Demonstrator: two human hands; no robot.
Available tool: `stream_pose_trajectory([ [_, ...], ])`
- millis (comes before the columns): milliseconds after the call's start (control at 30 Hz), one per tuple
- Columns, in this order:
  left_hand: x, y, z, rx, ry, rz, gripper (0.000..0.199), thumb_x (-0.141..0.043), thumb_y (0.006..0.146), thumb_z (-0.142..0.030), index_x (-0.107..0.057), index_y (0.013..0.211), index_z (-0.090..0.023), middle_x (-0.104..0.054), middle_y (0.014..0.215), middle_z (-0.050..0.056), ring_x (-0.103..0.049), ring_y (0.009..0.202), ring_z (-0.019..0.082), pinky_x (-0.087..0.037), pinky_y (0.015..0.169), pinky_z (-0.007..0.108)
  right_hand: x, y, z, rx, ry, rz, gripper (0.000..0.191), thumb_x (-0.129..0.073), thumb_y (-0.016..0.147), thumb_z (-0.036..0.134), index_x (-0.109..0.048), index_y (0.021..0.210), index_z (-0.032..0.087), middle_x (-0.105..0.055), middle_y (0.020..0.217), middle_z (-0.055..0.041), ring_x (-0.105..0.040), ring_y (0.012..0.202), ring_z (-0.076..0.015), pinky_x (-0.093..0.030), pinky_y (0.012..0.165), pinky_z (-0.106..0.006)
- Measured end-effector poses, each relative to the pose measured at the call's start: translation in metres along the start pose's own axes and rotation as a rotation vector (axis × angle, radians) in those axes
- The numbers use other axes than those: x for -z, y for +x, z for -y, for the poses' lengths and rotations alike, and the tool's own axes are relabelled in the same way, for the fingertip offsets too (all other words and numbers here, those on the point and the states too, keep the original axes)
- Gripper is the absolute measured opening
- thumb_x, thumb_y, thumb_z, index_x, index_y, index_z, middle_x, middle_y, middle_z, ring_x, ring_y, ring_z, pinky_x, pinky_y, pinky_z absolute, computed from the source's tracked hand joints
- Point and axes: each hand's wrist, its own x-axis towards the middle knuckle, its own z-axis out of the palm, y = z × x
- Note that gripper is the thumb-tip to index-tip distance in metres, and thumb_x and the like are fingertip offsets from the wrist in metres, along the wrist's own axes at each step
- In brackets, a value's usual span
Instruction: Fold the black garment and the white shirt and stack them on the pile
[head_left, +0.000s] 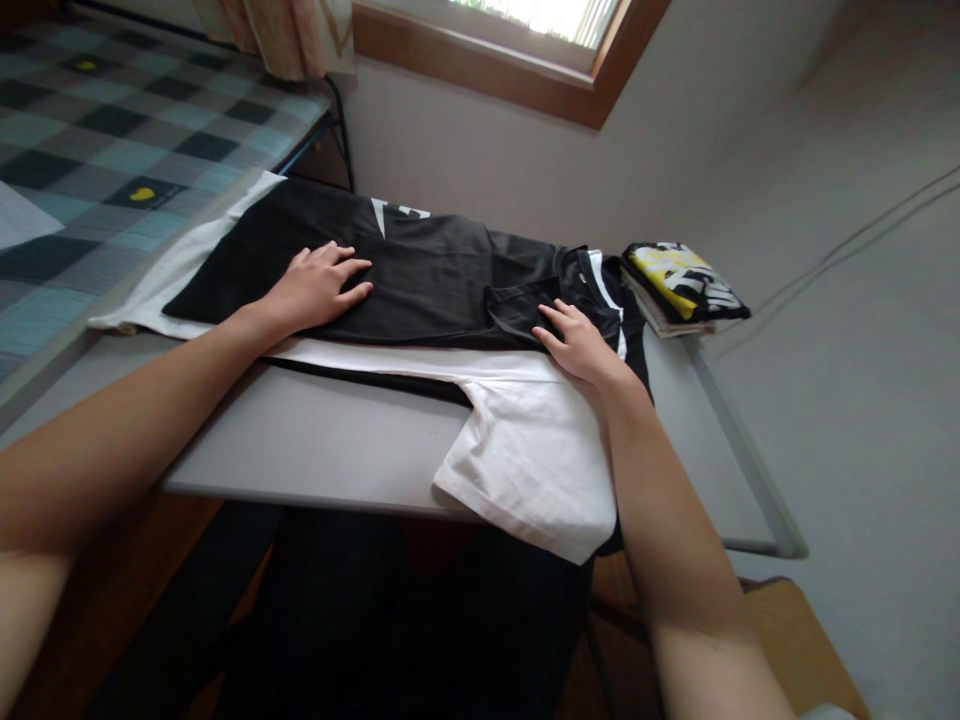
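A black T-shirt (pixel 435 270) with a white print lies lengthwise on the table, its sleeve folded inward near the collar. Beneath it is a white T-shirt (pixel 540 440), whose sleeve hangs over the front edge. More black cloth shows under the white one. My left hand (pixel 322 285) rests palm down on the body of the black T-shirt, fingers spread. On the folded sleeve, close to the collar, lies my right hand (pixel 576 338), flat with its fingers apart. Neither hand grips the cloth.
Folded clothes with a yellow and white print (pixel 682 285) are stacked at the right end of the grey table (pixel 337 435). A bed with a checked cover (pixel 172 140) stands at the left. Behind are a wall and a window (pixel 480 60). A wooden seat (pixel 802 640) is at lower right.
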Motion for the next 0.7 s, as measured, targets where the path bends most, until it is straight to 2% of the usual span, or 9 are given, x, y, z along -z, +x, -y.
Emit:
stream_pose_trajectory([
  [700, -0.0004, 0.0, 0.0017, -0.004, -0.007, 0.003, 0.064, -0.031, 0.099, -0.057, -0.05, 0.151, -0.025, -0.042, 0.159, 0.009, -0.029, 0.152, 0.033, -0.02, 0.123, 0.053, 0.0007, 0.0004, -0.0007, 0.021, 0.016, -0.004, 0.062, -0.054, 0.097, 0.051, -0.055, 0.15, 0.018, -0.043, 0.161, -0.0137, -0.035, 0.151, -0.0347, -0.028, 0.124, -0.054],
])
